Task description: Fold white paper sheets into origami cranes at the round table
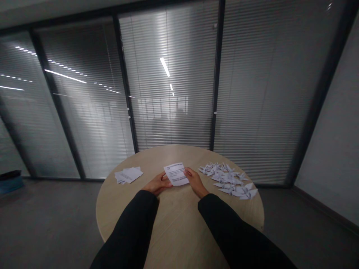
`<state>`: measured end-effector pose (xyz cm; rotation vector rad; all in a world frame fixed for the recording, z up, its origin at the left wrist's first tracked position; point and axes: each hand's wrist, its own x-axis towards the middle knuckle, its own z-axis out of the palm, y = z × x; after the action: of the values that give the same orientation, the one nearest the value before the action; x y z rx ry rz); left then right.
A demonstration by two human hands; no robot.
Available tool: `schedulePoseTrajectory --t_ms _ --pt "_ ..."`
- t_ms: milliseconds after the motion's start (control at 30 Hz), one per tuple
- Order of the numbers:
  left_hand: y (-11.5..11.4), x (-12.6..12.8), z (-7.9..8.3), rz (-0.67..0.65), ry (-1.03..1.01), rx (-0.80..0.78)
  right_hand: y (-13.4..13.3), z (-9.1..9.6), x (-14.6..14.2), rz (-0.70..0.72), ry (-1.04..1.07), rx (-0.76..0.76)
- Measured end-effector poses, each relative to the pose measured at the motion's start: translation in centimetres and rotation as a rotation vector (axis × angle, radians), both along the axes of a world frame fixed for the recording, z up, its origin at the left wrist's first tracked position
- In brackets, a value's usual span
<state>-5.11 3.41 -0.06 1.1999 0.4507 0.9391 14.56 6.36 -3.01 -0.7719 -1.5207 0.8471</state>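
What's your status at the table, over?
Left hand, right hand on printed paper sheet. Folded paper cranes off right hand. Loose sheets further left.

**Paper cranes and printed papers on a round table**

From my remote station I saw a round wooden table [179, 157] low in the view. A heap of white origami cranes [227, 180] lay on its right side, and a small stack of printed papers [128, 175] sat on its left. Behind the table stood a glass partition [168, 93] with slatted blinds. Well left of the table, a blue container [11, 185] sat on the grey floor [50, 224].
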Motion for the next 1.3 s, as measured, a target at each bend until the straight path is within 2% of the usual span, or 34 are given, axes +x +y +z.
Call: schedulePoseTrajectory --t_ms 200,533,900,1300 --pt "0.6 0.3 -0.6 -0.030 -0.062 0.084 0.1 -0.2 -0.1 -0.018 -0.036 -0.008" --pt "0.7 0.4 -0.8 -0.033 -0.064 0.119 -0.3 -0.1 -0.6 0.016 -0.023 -0.059" --pt "1.4 0.4 -1.3 0.076 -0.026 0.084 -0.9 0.1 -1.0 0.088 -0.077 -0.097" --pt "1.0 0.8 -0.8 0.208 -0.017 0.080 -1.9 0.5 -1.6 0.173 -0.077 -0.129"
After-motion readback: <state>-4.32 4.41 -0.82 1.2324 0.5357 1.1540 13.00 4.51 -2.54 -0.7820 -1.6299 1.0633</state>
